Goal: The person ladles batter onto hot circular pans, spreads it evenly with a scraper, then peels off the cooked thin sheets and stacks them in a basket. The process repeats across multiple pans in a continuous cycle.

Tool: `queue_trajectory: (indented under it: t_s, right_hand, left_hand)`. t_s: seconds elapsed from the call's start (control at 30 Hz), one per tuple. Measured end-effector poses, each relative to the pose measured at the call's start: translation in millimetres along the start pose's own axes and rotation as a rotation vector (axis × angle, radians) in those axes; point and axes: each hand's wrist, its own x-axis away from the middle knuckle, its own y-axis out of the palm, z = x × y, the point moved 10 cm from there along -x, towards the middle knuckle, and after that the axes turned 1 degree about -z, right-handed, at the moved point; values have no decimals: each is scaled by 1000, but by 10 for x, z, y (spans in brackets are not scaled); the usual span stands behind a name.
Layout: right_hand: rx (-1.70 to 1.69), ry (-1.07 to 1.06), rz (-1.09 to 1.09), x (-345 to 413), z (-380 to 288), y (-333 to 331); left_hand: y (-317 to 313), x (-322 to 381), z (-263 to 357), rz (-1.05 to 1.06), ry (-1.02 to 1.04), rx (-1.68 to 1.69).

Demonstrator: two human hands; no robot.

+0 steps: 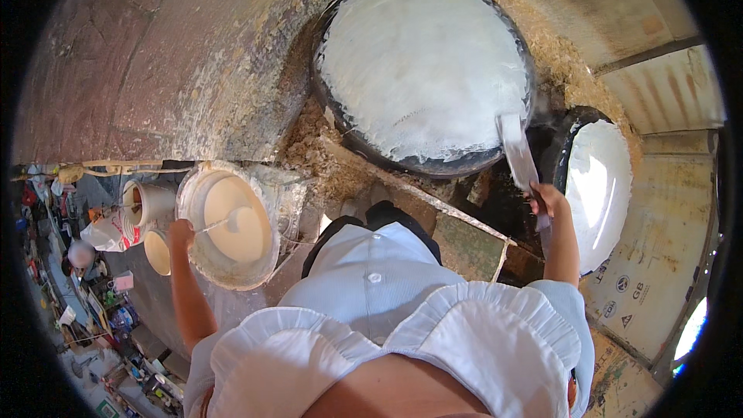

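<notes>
My left hand (182,234) grips the thin handle of a ladle (241,220), whose bowl sits at the surface of cream-coloured batter (223,238). The batter fills a wide white tub (191,186) crusted with residue. On the other side, my right hand (549,200) is closed around a long flat scraper (518,151). Its blade tip touches the right front edge of a large round griddle (371,154), which is coated in a thin white layer of batter (424,64). The layer's rim is ragged, and dark metal shows around it.
A second batter-coated griddle (601,186) stands close to my right forearm. Left of the tub are a white bucket (154,202), a smaller container (157,251) and a plastic sack (110,232). A crusted ledge (232,98) borders the large griddle. Another person (84,256) appears at far left among clutter.
</notes>
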Motion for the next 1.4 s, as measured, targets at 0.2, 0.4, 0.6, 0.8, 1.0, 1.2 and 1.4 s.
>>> queue_trajectory:
  t_s: [0.2, 0.4, 0.6, 0.8, 1.0, 1.2, 1.4]
  right_hand:
    - [129, -689, 283, 361, -1485, 98]
    - [645, -589, 724, 213, -1291, 972]
    - [494, -587, 670, 786, 543, 2274]
    - [384, -694, 297, 1712, 473, 3869]
    - [694, -1214, -30, 1723, -279, 6342]
    - [1172, -749, -678, 1025, -27, 8313]
    - [931, -1228, -222, 1609, 161, 6979]
  left_hand:
    - [315, -364, -218, 106, 132, -107]
    - [8, -510, -128, -27, 109, -12]
    - [-51, -263, -182, -95, 157, 28]
    - [740, 24, -729, -521, 206, -51]
    - [1727, 765, -1293, -612, 97, 741]
    - [2643, 1448, -1939, -374, 78, 817]
    - [2610, 2053, -1675, -565, -189, 1056]
